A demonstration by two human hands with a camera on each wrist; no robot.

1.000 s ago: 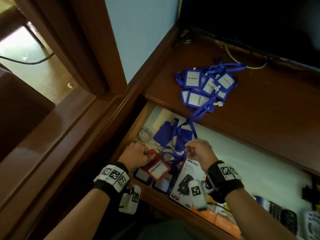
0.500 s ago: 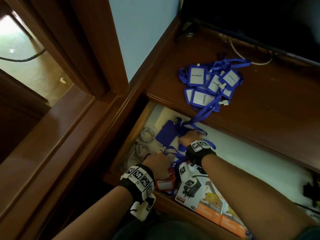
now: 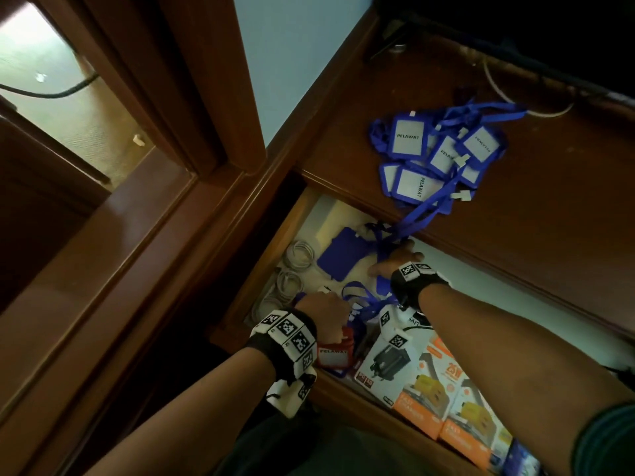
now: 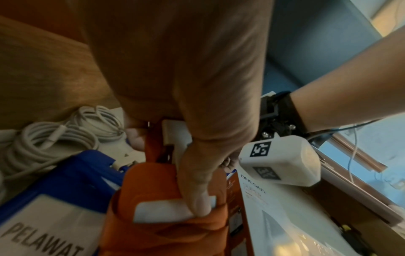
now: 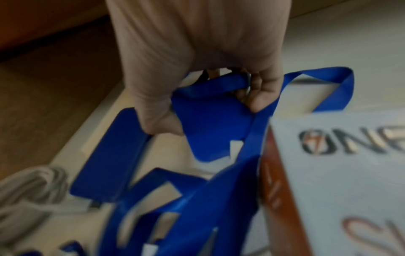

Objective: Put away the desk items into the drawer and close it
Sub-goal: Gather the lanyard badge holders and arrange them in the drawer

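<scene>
The wooden drawer (image 3: 347, 393) stands open below the desk top. My left hand (image 3: 324, 316) grips a red badge holder (image 3: 335, 353) near the drawer's front; in the left wrist view its thumb (image 4: 197, 199) presses the red badge holder (image 4: 166, 225). My right hand (image 3: 395, 259) is deeper in the drawer, holding a blue lanyard strap (image 5: 219, 84) and blue badge holder (image 5: 210, 129). A pile of blue badge holders (image 3: 436, 156) lies on the desk top, one strap (image 3: 422, 214) trailing down into the drawer.
Coiled white cables (image 3: 288, 276) lie at the drawer's left side. Charger boxes (image 3: 422, 376) fill its front right. A dark monitor (image 3: 515, 36) and white cable (image 3: 536, 111) sit at the desk's back. A wooden door frame (image 3: 165, 97) stands left.
My right hand has reached further back into the drawer with the blue lanyard. My left hand has moved the red badge holder down toward the drawer's front.
</scene>
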